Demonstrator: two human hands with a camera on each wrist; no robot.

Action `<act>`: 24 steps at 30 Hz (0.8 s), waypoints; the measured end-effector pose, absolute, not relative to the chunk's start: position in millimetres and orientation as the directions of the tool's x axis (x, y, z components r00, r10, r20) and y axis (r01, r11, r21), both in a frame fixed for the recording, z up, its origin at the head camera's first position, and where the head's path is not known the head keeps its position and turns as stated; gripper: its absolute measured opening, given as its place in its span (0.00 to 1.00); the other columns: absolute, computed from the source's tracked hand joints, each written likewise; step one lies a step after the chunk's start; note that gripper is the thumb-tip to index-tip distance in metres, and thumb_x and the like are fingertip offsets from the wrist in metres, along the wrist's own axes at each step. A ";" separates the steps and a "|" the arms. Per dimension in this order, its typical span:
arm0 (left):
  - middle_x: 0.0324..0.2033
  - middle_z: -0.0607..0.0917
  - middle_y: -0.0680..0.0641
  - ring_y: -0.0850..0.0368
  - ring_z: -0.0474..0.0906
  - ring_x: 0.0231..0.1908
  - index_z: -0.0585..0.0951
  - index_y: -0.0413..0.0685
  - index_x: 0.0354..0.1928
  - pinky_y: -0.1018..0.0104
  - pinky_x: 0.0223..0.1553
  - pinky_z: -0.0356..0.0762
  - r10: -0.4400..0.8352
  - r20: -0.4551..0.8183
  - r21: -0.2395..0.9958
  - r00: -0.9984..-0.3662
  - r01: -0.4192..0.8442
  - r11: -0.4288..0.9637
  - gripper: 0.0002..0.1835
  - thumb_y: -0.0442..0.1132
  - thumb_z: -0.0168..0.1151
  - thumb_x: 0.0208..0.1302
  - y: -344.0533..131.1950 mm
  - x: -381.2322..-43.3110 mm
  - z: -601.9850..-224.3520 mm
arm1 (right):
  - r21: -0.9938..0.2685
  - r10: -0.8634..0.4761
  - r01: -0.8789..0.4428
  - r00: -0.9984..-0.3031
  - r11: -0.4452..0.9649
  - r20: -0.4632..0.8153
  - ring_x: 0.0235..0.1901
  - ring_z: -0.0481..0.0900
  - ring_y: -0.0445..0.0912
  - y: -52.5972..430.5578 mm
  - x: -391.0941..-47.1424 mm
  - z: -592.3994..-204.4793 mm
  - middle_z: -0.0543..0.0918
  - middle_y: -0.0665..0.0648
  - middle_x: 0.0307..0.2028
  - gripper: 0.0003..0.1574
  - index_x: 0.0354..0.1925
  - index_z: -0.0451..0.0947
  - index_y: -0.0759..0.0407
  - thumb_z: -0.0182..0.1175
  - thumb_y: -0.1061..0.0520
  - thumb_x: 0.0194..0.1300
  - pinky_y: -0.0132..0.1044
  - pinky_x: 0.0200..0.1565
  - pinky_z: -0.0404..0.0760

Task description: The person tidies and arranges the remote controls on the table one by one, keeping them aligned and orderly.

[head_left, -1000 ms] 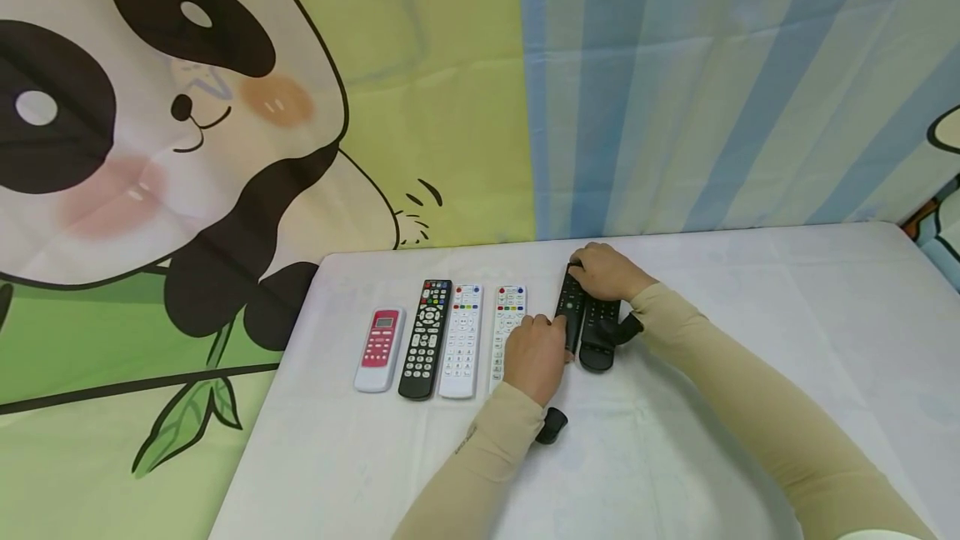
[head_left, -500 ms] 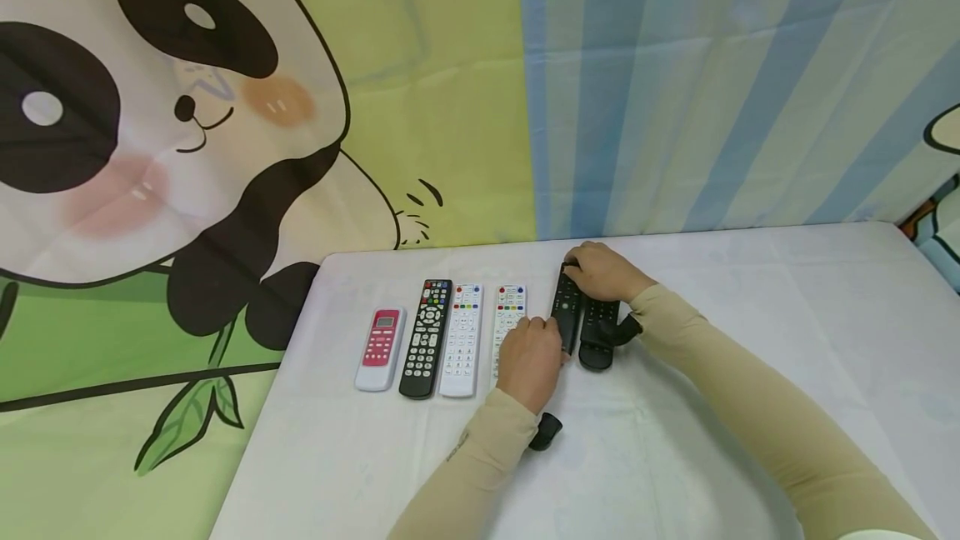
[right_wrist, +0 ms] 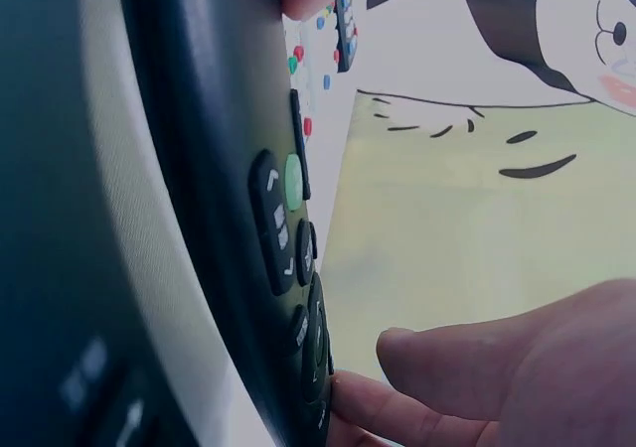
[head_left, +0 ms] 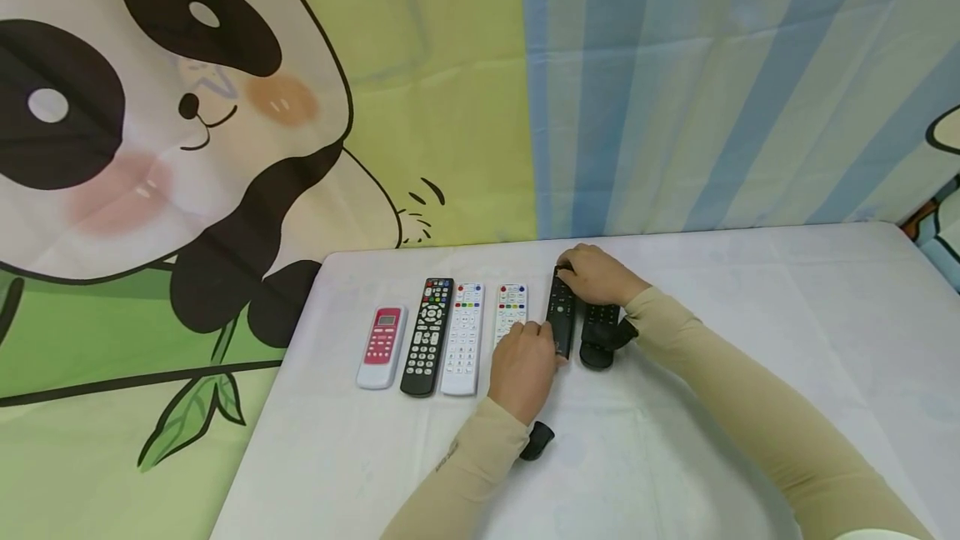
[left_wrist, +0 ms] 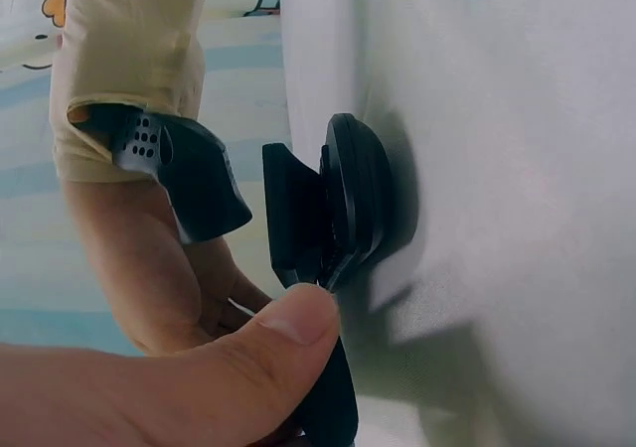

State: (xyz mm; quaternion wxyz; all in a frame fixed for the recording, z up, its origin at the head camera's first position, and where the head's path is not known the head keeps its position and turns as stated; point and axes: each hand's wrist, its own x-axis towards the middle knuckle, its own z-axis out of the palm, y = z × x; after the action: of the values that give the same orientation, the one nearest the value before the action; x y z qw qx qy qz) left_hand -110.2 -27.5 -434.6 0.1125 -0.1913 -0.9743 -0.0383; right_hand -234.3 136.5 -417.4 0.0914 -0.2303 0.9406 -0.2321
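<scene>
A slim black remote control point(head_left: 561, 317) lies lengthwise on the white table, between my two hands. My left hand point(head_left: 522, 369) pinches its near end; the thumb point(left_wrist: 298, 318) presses its side in the left wrist view. At the far end, my right hand point(head_left: 597, 273) holds the same remote, and its fingers point(right_wrist: 373, 407) meet the edge in the right wrist view. Just to the right is a second black remote point(head_left: 598, 336), partly under the right wrist's black strap. Left of my left hand, a white remote point(head_left: 512, 307) is half covered by that hand.
Farther left lie another white remote point(head_left: 462, 340), a black remote with coloured buttons point(head_left: 427, 338) and a white remote with a red panel point(head_left: 381, 348). A striped and panda-printed cloth point(head_left: 450, 107) hangs behind the table point(head_left: 675, 457).
Both hands have shifted slightly left together with the slim black remote. It stands straighter now, with a wider gap to the black remote on its right. The other remotes stay put.
</scene>
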 end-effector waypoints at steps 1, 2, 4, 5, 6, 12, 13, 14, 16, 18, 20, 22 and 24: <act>0.33 0.86 0.48 0.54 0.79 0.33 0.87 0.42 0.46 0.64 0.33 0.80 0.365 0.239 0.031 -0.900 0.383 0.923 0.25 0.56 0.74 0.56 -28.0 -109.4 -434.8 | -0.480 -0.473 -0.385 -0.878 0.788 -0.072 0.62 0.72 0.66 135.1 -233.6 -416.7 0.78 0.73 0.57 0.24 0.61 0.74 0.75 0.50 0.58 0.77 0.58 0.64 0.69; 0.33 0.85 0.48 0.54 0.79 0.33 0.87 0.42 0.45 0.64 0.33 0.80 0.365 0.242 0.030 -0.899 0.383 0.923 0.25 0.56 0.74 0.55 -28.4 -108.5 -434.8 | -0.482 -0.472 -0.381 -0.878 0.789 -0.079 0.62 0.71 0.66 133.8 -233.1 -416.0 0.78 0.72 0.58 0.24 0.61 0.74 0.75 0.50 0.58 0.77 0.58 0.65 0.68; 0.32 0.85 0.48 0.54 0.79 0.32 0.87 0.43 0.44 0.64 0.33 0.80 0.363 0.246 0.028 -0.899 0.381 0.924 0.25 0.57 0.75 0.55 -29.0 -106.7 -434.7 | -0.481 -0.471 -0.374 -0.877 0.793 -0.094 0.63 0.71 0.65 131.0 -232.4 -414.9 0.77 0.72 0.59 0.24 0.62 0.73 0.74 0.50 0.57 0.77 0.57 0.65 0.68; 0.32 0.85 0.48 0.54 0.79 0.32 0.87 0.43 0.44 0.64 0.33 0.80 0.363 0.247 0.028 -0.899 0.381 0.924 0.25 0.57 0.75 0.54 -29.3 -105.8 -434.4 | -0.477 -0.475 -0.377 -0.875 0.793 -0.097 0.63 0.71 0.65 129.9 -231.8 -414.6 0.77 0.72 0.59 0.24 0.62 0.73 0.74 0.50 0.57 0.77 0.57 0.65 0.68; 0.32 0.85 0.48 0.54 0.79 0.32 0.87 0.43 0.44 0.64 0.33 0.80 0.362 0.247 0.026 -0.899 0.380 0.925 0.26 0.57 0.75 0.55 -29.5 -104.9 -434.3 | -0.472 -0.480 -0.383 -0.872 0.794 -0.099 0.63 0.71 0.65 128.9 -231.3 -414.3 0.77 0.72 0.59 0.24 0.62 0.73 0.74 0.50 0.58 0.77 0.57 0.65 0.69; 0.35 0.86 0.47 0.53 0.80 0.34 0.87 0.41 0.47 0.63 0.34 0.80 0.362 0.249 0.010 -0.898 0.376 0.926 0.28 0.58 0.74 0.55 -31.8 -99.9 -434.5 | -0.459 -0.491 -0.388 -0.862 0.799 -0.126 0.63 0.71 0.64 123.2 -229.7 -413.4 0.77 0.71 0.59 0.25 0.62 0.73 0.74 0.49 0.57 0.78 0.56 0.65 0.69; 0.35 0.86 0.46 0.53 0.80 0.35 0.87 0.41 0.48 0.63 0.34 0.80 0.364 0.250 0.008 -0.897 0.377 0.926 0.29 0.58 0.74 0.55 -32.3 -99.1 -434.8 | -0.457 -0.491 -0.387 -0.862 0.801 -0.129 0.62 0.71 0.64 122.4 -229.4 -413.5 0.77 0.71 0.59 0.25 0.63 0.73 0.73 0.49 0.57 0.78 0.56 0.65 0.69; 0.35 0.86 0.46 0.53 0.80 0.34 0.87 0.41 0.48 0.63 0.34 0.80 0.365 0.252 0.003 -0.896 0.378 0.926 0.29 0.58 0.74 0.54 -32.9 -98.3 -434.7 | -0.456 -0.491 -0.388 -0.862 0.801 -0.128 0.62 0.71 0.64 121.7 -229.1 -413.6 0.77 0.71 0.59 0.25 0.63 0.73 0.73 0.49 0.57 0.78 0.56 0.64 0.69; 0.35 0.86 0.46 0.53 0.79 0.34 0.87 0.41 0.48 0.63 0.35 0.80 0.365 0.253 -0.002 -0.896 0.377 0.926 0.29 0.58 0.74 0.54 -34.0 -96.9 -434.9 | -0.451 -0.492 -0.394 -0.862 0.801 -0.121 0.61 0.72 0.63 120.7 -228.1 -414.6 0.77 0.71 0.58 0.25 0.62 0.74 0.73 0.49 0.57 0.78 0.56 0.64 0.70; 0.35 0.86 0.46 0.53 0.79 0.34 0.87 0.41 0.48 0.64 0.36 0.80 0.369 0.259 -0.009 -0.893 0.379 0.925 0.29 0.58 0.74 0.54 -35.2 -95.5 -435.7 | -0.446 -0.496 -0.405 -0.862 0.799 -0.107 0.60 0.74 0.63 119.9 -227.0 -415.7 0.78 0.70 0.57 0.24 0.62 0.74 0.73 0.49 0.57 0.77 0.56 0.63 0.71; 0.34 0.86 0.46 0.53 0.80 0.34 0.87 0.41 0.48 0.63 0.36 0.80 0.372 0.264 -0.016 -0.890 0.381 0.924 0.30 0.59 0.74 0.54 -36.2 -94.1 -436.4 | -0.447 -0.501 -0.413 -0.860 0.793 -0.095 0.59 0.74 0.62 119.2 -225.8 -416.8 0.78 0.70 0.57 0.24 0.61 0.75 0.73 0.50 0.57 0.77 0.56 0.62 0.72; 0.35 0.87 0.46 0.53 0.80 0.35 0.87 0.41 0.48 0.63 0.37 0.81 0.376 0.271 -0.020 -0.886 0.385 0.923 0.30 0.59 0.74 0.53 -37.0 -92.6 -437.4 | -0.449 -0.507 -0.420 -0.857 0.789 -0.090 0.59 0.75 0.62 118.4 -224.4 -417.9 0.78 0.70 0.56 0.23 0.61 0.75 0.73 0.50 0.57 0.77 0.56 0.61 0.73; 0.36 0.87 0.46 0.53 0.81 0.36 0.87 0.42 0.48 0.63 0.37 0.81 0.378 0.279 -0.026 -0.883 0.386 0.922 0.30 0.60 0.73 0.53 -37.4 -91.2 -438.8 | -0.453 -0.514 -0.424 -0.853 0.784 -0.091 0.60 0.74 0.63 117.2 -222.8 -418.5 0.78 0.70 0.57 0.23 0.61 0.75 0.73 0.50 0.58 0.77 0.56 0.62 0.72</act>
State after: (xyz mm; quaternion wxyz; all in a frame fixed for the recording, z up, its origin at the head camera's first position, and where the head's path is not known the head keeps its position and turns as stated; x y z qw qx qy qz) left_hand -91.2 -37.4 -438.8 0.1407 -0.1968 -0.9702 -0.0151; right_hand -222.8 117.2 -418.5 0.1054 -0.2497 0.9386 -0.2134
